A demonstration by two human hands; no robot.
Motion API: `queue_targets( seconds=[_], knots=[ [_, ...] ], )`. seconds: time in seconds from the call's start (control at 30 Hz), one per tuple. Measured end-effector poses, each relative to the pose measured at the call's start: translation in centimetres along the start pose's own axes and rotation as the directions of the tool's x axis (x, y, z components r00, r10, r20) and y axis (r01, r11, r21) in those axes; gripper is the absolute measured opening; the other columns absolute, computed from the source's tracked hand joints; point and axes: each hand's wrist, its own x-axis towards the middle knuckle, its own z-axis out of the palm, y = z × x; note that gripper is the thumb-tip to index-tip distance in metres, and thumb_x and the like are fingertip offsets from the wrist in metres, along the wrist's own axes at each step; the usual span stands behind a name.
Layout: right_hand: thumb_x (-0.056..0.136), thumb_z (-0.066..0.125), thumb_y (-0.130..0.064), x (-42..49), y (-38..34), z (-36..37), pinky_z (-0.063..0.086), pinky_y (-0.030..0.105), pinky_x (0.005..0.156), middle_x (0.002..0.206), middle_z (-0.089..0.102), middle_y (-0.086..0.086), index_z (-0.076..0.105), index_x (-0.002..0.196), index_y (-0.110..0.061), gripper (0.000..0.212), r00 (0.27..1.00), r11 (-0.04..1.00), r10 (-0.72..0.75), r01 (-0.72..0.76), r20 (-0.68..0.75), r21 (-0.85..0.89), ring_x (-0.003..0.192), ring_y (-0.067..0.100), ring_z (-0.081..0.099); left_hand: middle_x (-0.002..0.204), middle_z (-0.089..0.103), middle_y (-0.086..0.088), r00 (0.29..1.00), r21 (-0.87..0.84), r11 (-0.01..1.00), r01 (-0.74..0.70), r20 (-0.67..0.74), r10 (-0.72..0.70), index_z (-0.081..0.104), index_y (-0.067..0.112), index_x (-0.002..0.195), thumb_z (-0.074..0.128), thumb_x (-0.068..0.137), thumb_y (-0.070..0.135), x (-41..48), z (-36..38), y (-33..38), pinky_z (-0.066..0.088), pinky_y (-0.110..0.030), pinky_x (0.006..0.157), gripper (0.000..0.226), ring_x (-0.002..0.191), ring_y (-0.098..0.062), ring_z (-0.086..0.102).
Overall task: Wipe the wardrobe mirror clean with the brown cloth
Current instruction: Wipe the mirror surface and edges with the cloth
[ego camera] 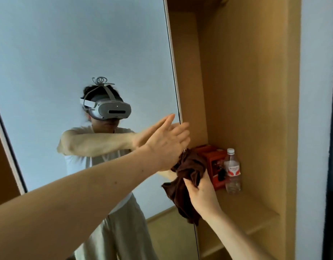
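The wardrobe mirror fills the left half of the view and reflects a person in a headset. My left hand reaches across with straight fingers laid on the mirror's right edge. Just below it my right hand grips the bunched brown cloth, which hangs against the lower right edge of the mirror, at the front of the open shelf.
Right of the mirror is an open wooden shelf niche. On it stand a red box and a clear plastic water bottle, close behind the cloth. A pale wall lies further right.
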Motion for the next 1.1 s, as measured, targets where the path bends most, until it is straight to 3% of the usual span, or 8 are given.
queue_targets(
  seconds=[0.1,0.2,0.43,0.63,0.77,0.9,1.03,1.1],
  knots=[
    [0.089,0.063,-0.026,0.7,-0.6,-0.7,0.04,0.011,0.085,0.106,0.061,-0.011,0.056,0.115,-0.024,0.027,0.996,0.997,0.072,-0.072,0.044,0.004,0.102,0.005,0.056,0.158,0.018,-0.007,0.996,-0.099,0.993,0.067,-0.045,-0.072,0.028,0.012,0.147,0.027,0.096,0.028,-1.1,-0.2,1.0,0.0,-0.048,0.116,0.053,0.145,-0.026,0.008],
    [0.086,0.067,-0.023,3.6,-3.9,-1.2,0.034,-0.005,0.067,0.092,0.055,-0.024,0.054,0.11,-0.029,0.028,1.0,0.997,0.014,-0.013,-0.013,0.071,0.082,-0.011,0.052,0.16,-0.002,-0.009,0.99,0.003,0.991,0.131,0.06,-0.131,0.009,0.008,0.151,0.026,0.098,0.031,-1.5,-0.8,1.0,-0.003,-0.053,0.115,0.06,0.146,-0.026,-0.004],
    [0.087,0.065,-0.02,6.1,-5.2,-0.6,0.04,0.011,0.079,0.102,0.057,-0.015,0.047,0.124,-0.026,0.041,0.996,0.976,-0.09,0.093,-0.023,0.197,0.091,-0.001,0.054,0.158,-0.017,-0.012,0.927,0.035,0.938,0.345,0.143,-0.347,-0.005,0.007,0.15,0.022,0.099,0.031,-1.1,-0.9,2.0,-0.003,-0.054,0.115,0.062,0.146,-0.026,-0.014],
    [0.088,0.064,-0.018,3.4,-0.5,-0.1,0.038,0.007,0.08,0.107,0.057,-0.013,0.046,0.123,-0.029,0.041,0.991,0.967,-0.13,0.129,-0.01,0.219,0.098,0.0,0.054,0.157,-0.022,-0.011,0.904,0.009,0.915,0.403,0.154,-0.399,-0.013,0.006,0.149,0.015,0.102,0.03,-1.8,1.6,5.8,-0.012,-0.05,0.114,0.06,0.144,-0.027,-0.021],
    [0.086,0.065,-0.015,2.6,0.7,0.8,0.043,0.021,0.088,0.11,0.06,-0.007,0.047,0.127,-0.022,0.045,0.978,0.953,-0.174,0.196,-0.113,0.23,0.104,0.008,0.056,0.158,-0.015,-0.011,0.9,0.062,0.899,0.433,0.028,-0.435,-0.007,0.004,0.15,0.016,0.1,0.024,-2.6,2.7,8.3,-0.009,-0.054,0.115,0.058,0.145,-0.026,-0.016],
    [0.086,0.063,-0.012,0.9,2.6,1.7,0.047,0.036,0.09,0.108,0.062,0.004,0.051,0.119,-0.013,0.036,0.925,0.935,-0.29,0.328,-0.245,0.135,0.103,0.022,0.058,0.16,-0.007,-0.011,0.869,-0.017,0.872,0.49,-0.07,-0.49,-0.003,0.005,0.15,0.021,0.1,0.027,-4.3,4.2,12.1,-0.011,-0.047,0.115,0.059,0.146,-0.026,-0.011],
    [0.087,0.062,-0.016,-1.1,6.2,2.3,0.047,0.038,0.091,0.114,0.062,0.005,0.05,0.123,-0.013,0.039,0.896,0.918,-0.353,0.387,-0.271,0.086,0.106,0.022,0.058,0.159,-0.011,-0.011,0.861,-0.069,0.878,0.474,-0.173,-0.478,-0.008,0.005,0.15,0.033,0.094,0.03,-6.5,7.2,17.7,-0.008,-0.04,0.117,0.073,0.146,-0.025,-0.01],
    [0.09,0.059,-0.02,-2.1,8.2,2.6,0.046,0.031,0.088,0.118,0.06,0.004,0.048,0.126,-0.014,0.038,0.892,0.92,-0.372,0.391,-0.257,0.027,0.108,0.02,0.056,0.159,-0.011,-0.008,0.87,-0.049,0.902,0.428,-0.25,-0.426,-0.01,0.011,0.15,0.039,0.09,0.028,-7.1,8.6,20.0,-0.006,-0.04,0.118,0.08,0.146,-0.023,-0.01]
  ],
)
